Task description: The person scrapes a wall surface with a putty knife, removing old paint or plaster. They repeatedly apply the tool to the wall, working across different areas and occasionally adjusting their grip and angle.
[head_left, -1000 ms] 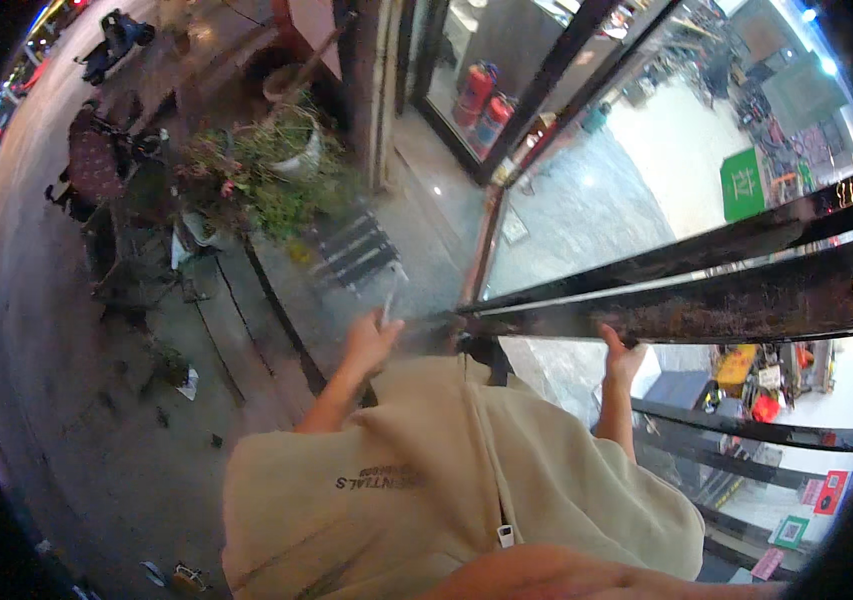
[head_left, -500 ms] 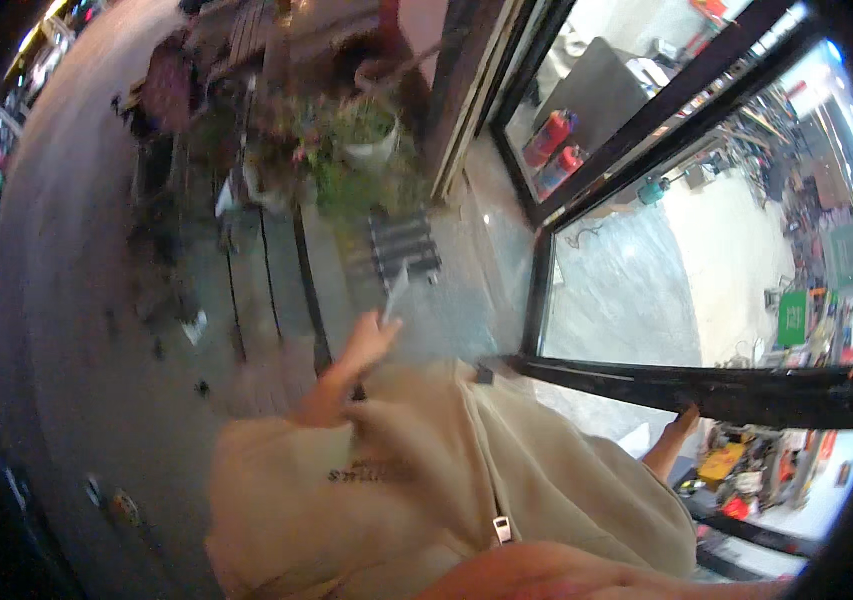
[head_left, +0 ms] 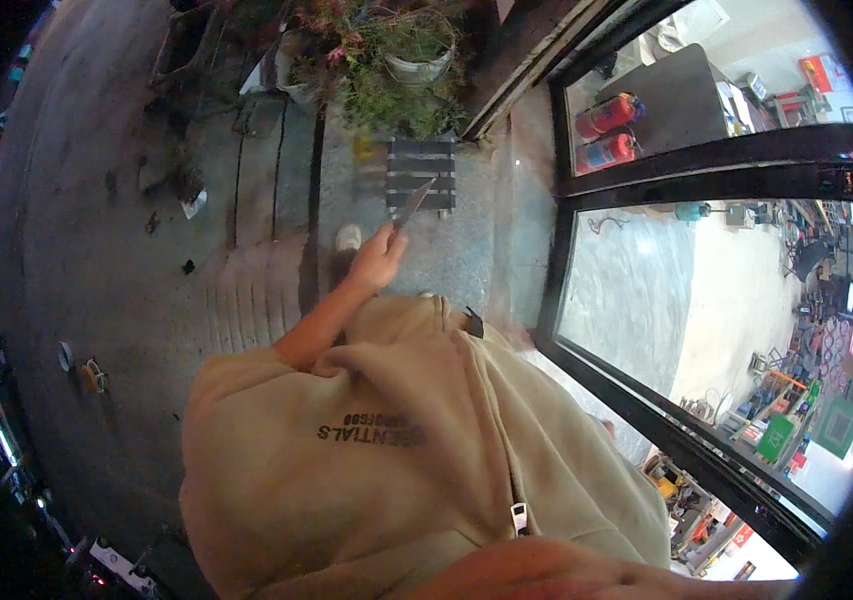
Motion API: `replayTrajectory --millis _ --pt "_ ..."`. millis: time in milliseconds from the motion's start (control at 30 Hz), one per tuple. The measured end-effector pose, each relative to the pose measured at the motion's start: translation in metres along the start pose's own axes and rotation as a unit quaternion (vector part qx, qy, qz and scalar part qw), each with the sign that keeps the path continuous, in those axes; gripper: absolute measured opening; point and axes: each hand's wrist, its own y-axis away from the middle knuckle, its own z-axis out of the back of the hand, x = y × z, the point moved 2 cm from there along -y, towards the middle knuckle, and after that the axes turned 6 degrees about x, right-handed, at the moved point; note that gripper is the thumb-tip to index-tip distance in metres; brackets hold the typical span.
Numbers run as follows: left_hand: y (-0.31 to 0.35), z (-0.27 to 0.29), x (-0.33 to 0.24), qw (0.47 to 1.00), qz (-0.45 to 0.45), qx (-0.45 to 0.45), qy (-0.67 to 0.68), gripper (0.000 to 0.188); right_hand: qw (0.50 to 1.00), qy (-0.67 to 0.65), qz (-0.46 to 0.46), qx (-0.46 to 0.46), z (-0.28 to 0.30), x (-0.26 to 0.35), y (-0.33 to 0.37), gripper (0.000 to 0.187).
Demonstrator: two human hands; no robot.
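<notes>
My left hand point(head_left: 378, 260) reaches forward from the sleeve of my beige hooded top point(head_left: 396, 450), over the pavement. It is shut on a thin grey blade-like tool point(head_left: 412, 204) that points up and away from me, toward a black slatted grate point(head_left: 420, 176). One light-coloured shoe point(head_left: 348, 237) shows just left of the hand. My right hand is out of sight, hidden below or behind my top.
Potted plants point(head_left: 401, 60) stand ahead beyond the grate. A black-framed glass door point(head_left: 586, 185) runs along my right, with two red fire extinguishers point(head_left: 606, 132) behind the glass. Grey pavement point(head_left: 116, 260) with a ridged strip and scattered litter lies to the left.
My head has turned left, away from the shop interior. My right hand, which held the black door frame, has let go and left the view. The left hand keeps the tool.
</notes>
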Motion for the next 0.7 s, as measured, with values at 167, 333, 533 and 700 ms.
replayTrajectory --millis 167,333,533,700 --pt "-0.063 0.035 -0.003 0.999 -0.030 0.046 -0.003 0.042 0.921 -0.245 0.274 0.128 -0.001 0.241 -0.018 0.037" --pt "-0.134 0.087 -0.028 0.966 -0.030 0.162 0.200 0.039 0.655 -0.572 0.359 0.339 0.119 0.487 0.122 0.035" --pt "-0.203 0.128 -0.081 0.946 -0.089 0.214 0.225 0.041 0.649 -0.497 0.531 0.223 0.197 0.632 0.207 0.036" --pt "-0.258 0.159 -0.137 0.953 -0.095 0.215 0.194 0.056 0.740 -0.455 0.475 0.140 0.246 0.679 0.190 0.047"
